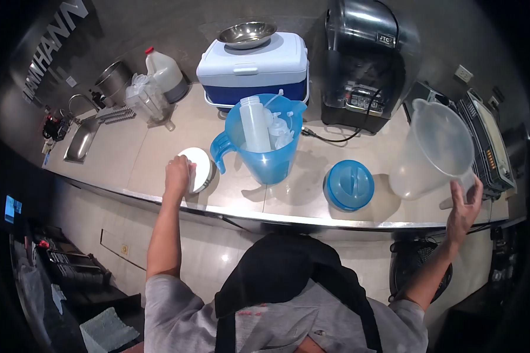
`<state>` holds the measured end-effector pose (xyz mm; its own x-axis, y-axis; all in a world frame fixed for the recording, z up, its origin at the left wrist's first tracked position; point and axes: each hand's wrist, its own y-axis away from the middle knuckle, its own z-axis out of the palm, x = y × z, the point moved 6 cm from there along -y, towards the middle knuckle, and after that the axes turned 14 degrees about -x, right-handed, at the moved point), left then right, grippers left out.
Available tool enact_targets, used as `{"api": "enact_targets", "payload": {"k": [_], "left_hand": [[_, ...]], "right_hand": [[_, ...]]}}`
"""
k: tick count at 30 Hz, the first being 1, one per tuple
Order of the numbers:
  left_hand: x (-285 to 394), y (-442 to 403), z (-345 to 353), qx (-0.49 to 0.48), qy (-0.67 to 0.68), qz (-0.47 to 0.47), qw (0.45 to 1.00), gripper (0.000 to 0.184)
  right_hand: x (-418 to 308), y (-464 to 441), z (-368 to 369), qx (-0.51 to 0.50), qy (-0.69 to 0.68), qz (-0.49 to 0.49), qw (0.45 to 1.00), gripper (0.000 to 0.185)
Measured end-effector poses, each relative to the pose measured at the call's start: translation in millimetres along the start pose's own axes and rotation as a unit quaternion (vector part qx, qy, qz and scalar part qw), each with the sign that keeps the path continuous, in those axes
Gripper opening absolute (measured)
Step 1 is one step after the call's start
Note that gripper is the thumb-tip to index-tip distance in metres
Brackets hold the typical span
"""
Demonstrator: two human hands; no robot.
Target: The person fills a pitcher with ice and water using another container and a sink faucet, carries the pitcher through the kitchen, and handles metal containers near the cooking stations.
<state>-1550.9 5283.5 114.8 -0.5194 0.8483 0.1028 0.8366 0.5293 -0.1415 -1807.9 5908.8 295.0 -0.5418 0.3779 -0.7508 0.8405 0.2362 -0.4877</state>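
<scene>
My left hand (178, 176) is closed at the near left side of a white round lid (201, 166) on the counter, fingertips on its top. My right hand (466, 203) has its fingers around the handle of a clear plastic pitcher (436, 147) at the right, which leans with its mouth facing up. Between my hands stands a blue pitcher (268, 165), its handle to the left, holding a white squeeze bottle (254, 125) and several nozzle caps (281, 129). A blue round lid (350, 185) lies near the front edge, left of the clear pitcher.
Along the back of the counter (159, 141) are a blender jar (147, 100), a jug with a red cap (164, 73), a blue-and-white cooler (253, 65) with a metal bowl (247, 36) on it, and a black blender machine (362, 70) with a cable. A sink (81, 140) is far left.
</scene>
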Motion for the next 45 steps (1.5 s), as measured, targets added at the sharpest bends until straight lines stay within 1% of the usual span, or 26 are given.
{"api": "enact_targets", "payload": {"k": [3, 5, 7, 8, 9, 10, 11, 12, 13, 14, 17, 18, 21, 22, 23, 25, 28, 31, 32, 34, 35, 37, 38, 41, 42, 45], "left_hand": [[-0.3, -4.8, 18.9, -0.036, 0.005, -0.004, 0.999, 0.024], [-1.4, -5.1, 21.8, -0.056, 0.032, -0.013, 0.998, 0.026], [8.4, -0.8, 3.6, 0.024, 0.100, 0.031, 0.994, 0.038], [17.5, -0.4, -13.9, 0.067, 0.133, 0.054, 0.987, 0.043], [29.2, 1.2, -24.1, 0.043, 0.274, 0.082, 0.957, 0.049], [48.3, 7.1, -35.0, 0.016, 0.410, 0.107, 0.906, 0.054], [66.4, 10.3, -40.1, -0.012, 0.536, 0.130, 0.834, 0.059], [82.7, 11.3, -40.3, -0.032, 0.550, 0.155, 0.820, 0.064], [98.9, 12.1, -40.7, -0.051, 0.563, 0.179, 0.805, 0.069], [111.8, 11.8, -44.0, -0.050, 0.578, 0.175, 0.795, 0.062], [129.6, 7.0, -41.7, -0.042, 0.664, 0.108, 0.738, 0.053], [128.2, 4.0, -37.4, 0.004, 0.684, 0.105, 0.722, 0.045], [126.8, -2.1, -58.0, 0.059, 0.640, 0.133, 0.754, 0.041], [128.7, -0.9, -79.6, 0.061, 0.606, 0.138, 0.781, 0.038], [129.9, 0.0, -105.4, 0.055, 0.559, 0.139, 0.816, 0.036], [128.6, -5.2, -146.8, 0.065, 0.489, 0.175, 0.852, 0.034], [143.1, -9.6, -210.6, 0.081, 0.381, 0.237, 0.890, 0.036], [167.3, -15.9, -258.2, 0.062, 0.227, 0.268, 0.934, 0.040], [177.9, -17.7, -268.7, 0.061, 0.162, 0.280, 0.944, 0.042], [201.2, -21.8, -282.2, 0.056, 0.031, 0.299, 0.952, 0.045], [210.1, -25.5, -287.5, 0.055, -0.005, 0.314, 0.948, 0.045], [227.0, -32.0, -294.2, 0.050, -0.077, 0.341, 0.936, 0.045], [234.0, -33.2, -295.9, 0.034, -0.104, 0.339, 0.934, 0.043], [248.8, -38.1, -290.1, 0.000, -0.176, 0.370, 0.912, 0.040], [252.2, -38.5, -288.3, -0.019, -0.194, 0.363, 0.911, 0.039], [262.2, -38.8, -289.1, -0.062, -0.240, 0.355, 0.902, 0.036]], "right_hand": [[-25.4, -6.1, 24.9, -0.076, -0.012, -0.021, 0.997, 0.037], [-41.8, -6.5, 36.3, -0.082, -0.025, -0.036, 0.996, 0.039], [-54.7, -7.9, 45.9, -0.106, -0.034, -0.053, 0.992, 0.041], [-65.8, -10.4, 48.8, -0.103, -0.009, -0.081, 0.991, 0.042], [-76.0, -11.9, 55.1, -0.114, 0.007, -0.089, 0.989, 0.043], [-87.5, -13.6, 61.9, -0.125, 0.023, -0.097, 0.987, 0.043], [-98.4, -16.1, 68.0, -0.137, 0.039, -0.105, 0.984, 0.044], [-106.7, -18.6, 73.6, -0.146, 0.119, -0.105, 0.976, 0.047], [-117.4, -21.6, 81.9, -0.164, 0.136, -0.119, 0.970, 0.048], [-128.6, -25.1, 91.2, -0.180, 0.152, -0.134, 0.963, 0.048], [-145.6, -36.1, 114.5, -0.232, 0.162, -0.154, 0.947, 0.049], [-147.2, -38.7, 122.2, -0.249, 0.158, -0.158, 0.942, 0.049], [-154.6, -44.1, 137.3, -0.271, 0.171, -0.178, 0.930, 0.046], [-154.9, -46.4, 142.6, -0.290, 0.171, -0.181, 0.924, 0.044], [-157.0, -49.0, 146.7, -0.299, 0.176, -0.185, 0.919, 0.043], [-161.7, -52.0, 156.0, -0.318, 0.183, -0.195, 0.909, 0.042], [-170.0, -50.0, 173.5, -0.341, 0.170, -0.240, 0.893, 0.042], [-178.1, -52.6, 192.8, -0.343, 0.165, -0.239, 0.893, 0.046], [-181.4, -51.6, 200.9, -0.346, 0.150, -0.250, 0.892, 0.041], [-183.3, -46.6, 222.6, -0.341, 0.138, -0.267, 0.891, 0.041], [-183.0, -43.6, 232.8, -0.338, 0.132, -0.275, 0.890, 0.042], [-175.2, -40.4, 246.9, -0.331, 0.082, -0.240, 0.909, 0.045], [-171.0, -38.4, 253.8, -0.326, 0.056, -0.223, 0.917, 0.047], [-162.8, -25.1, 268.5, -0.273, -0.010, -0.252, 0.929, 0.046], [-159.8, -21.0, 273.5, -0.262, 0.006, -0.277, 0.924, 0.046], [-155.1, -10.8, 282.5, -0.232, -0.059, -0.274, 0.931, 0.047]]}}
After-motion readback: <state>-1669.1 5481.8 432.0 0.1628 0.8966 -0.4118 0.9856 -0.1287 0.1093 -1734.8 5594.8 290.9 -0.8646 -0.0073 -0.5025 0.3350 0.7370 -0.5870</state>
